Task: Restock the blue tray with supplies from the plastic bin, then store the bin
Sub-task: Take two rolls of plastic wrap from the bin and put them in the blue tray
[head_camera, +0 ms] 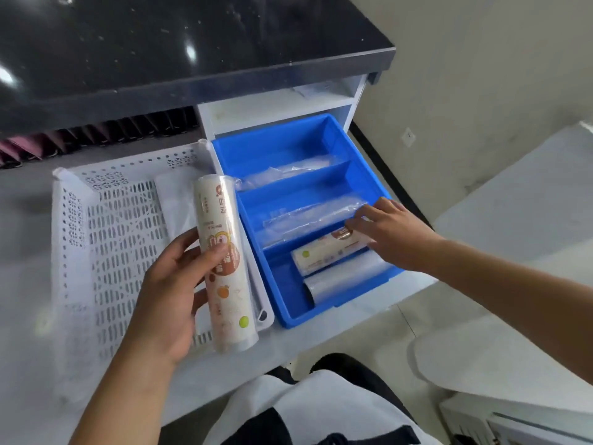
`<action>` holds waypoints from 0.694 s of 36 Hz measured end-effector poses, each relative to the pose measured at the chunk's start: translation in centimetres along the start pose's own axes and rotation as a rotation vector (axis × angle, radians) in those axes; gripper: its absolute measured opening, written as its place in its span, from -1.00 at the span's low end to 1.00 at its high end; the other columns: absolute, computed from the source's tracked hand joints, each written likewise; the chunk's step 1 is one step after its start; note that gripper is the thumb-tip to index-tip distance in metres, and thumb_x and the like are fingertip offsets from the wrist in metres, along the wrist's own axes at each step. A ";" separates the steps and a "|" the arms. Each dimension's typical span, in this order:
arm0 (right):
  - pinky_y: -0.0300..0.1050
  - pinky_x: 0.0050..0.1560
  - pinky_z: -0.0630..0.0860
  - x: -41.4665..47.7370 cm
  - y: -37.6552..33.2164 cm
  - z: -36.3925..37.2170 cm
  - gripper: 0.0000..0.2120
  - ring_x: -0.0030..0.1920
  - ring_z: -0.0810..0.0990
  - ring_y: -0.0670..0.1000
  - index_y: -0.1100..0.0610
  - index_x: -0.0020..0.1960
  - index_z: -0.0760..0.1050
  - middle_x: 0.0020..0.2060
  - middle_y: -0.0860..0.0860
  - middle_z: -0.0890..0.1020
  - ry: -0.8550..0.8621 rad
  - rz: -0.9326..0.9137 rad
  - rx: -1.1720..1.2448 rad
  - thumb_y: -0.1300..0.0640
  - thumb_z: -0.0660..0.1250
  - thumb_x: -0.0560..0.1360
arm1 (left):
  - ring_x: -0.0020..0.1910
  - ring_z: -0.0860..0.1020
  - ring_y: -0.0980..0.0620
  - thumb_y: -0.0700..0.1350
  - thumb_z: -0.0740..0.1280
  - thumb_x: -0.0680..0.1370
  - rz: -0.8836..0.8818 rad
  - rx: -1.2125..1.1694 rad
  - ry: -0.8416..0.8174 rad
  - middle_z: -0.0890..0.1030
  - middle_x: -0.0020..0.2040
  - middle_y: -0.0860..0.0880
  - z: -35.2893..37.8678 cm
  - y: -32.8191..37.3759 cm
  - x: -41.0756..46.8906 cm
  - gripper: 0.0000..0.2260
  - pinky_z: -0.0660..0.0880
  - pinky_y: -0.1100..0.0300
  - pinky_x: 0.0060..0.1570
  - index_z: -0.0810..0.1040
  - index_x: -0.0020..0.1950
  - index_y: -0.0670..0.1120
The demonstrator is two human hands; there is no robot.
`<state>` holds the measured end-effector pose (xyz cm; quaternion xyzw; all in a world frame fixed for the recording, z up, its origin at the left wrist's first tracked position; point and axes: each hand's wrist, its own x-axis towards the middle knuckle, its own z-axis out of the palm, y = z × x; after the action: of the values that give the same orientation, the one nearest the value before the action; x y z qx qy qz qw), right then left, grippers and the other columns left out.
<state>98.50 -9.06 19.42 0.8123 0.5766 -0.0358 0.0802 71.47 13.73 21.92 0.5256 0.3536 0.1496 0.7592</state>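
The left hand holds a printed roll tight. The right hand, fingers loose, rests on a roll in the blue tray. Push that roll snug against the wall to leave room.

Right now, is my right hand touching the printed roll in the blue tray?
Touching. The head view shows the right hand with its fingertips resting on the far end of the printed roll in the blue tray.

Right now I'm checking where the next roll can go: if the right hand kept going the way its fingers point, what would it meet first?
The right hand points left across the blue tray. Its fingertips already seem to rest on the printed roll in the nearest compartment, so that comes first, though contact is hard to confirm.
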 end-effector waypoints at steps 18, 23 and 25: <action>0.22 0.47 0.13 2.3 4.2 1.4 -0.33 0.40 0.30 0.12 -0.13 0.38 0.41 0.30 -0.02 0.43 -0.077 0.063 0.108 -0.20 0.51 0.33 | 0.07 0.69 0.01 0.03 0.54 0.34 0.110 0.231 -0.082 0.69 0.15 0.02 2.9 2.7 0.6 -0.51 0.54 0.02 0.00 0.59 0.26 0.16; 0.24 0.46 0.14 1.4 4.4 1.4 -0.37 0.42 0.28 0.15 -0.11 0.38 0.42 0.36 0.03 0.42 0.008 0.138 0.197 -0.12 0.51 0.36 | 0.05 0.69 0.04 0.11 0.53 0.30 0.113 0.339 -0.122 0.69 0.14 0.08 5.6 3.6 1.3 -0.50 0.62 0.24 -0.17 0.59 0.24 0.22; 0.22 0.44 0.15 0.9 4.5 1.5 -0.43 0.41 0.29 0.18 -0.08 0.37 0.44 0.36 0.06 0.43 0.075 0.212 0.252 -0.03 0.50 0.39 | 0.04 0.69 0.03 0.15 0.53 0.28 0.104 0.405 -0.125 0.68 0.14 0.11 6.9 3.7 1.7 -0.49 0.61 0.10 -0.05 0.58 0.23 0.27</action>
<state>103.07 -9.87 18.24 0.8730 0.4811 -0.0690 -0.0404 77.95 11.46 25.94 0.6930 0.3013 0.0817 0.6498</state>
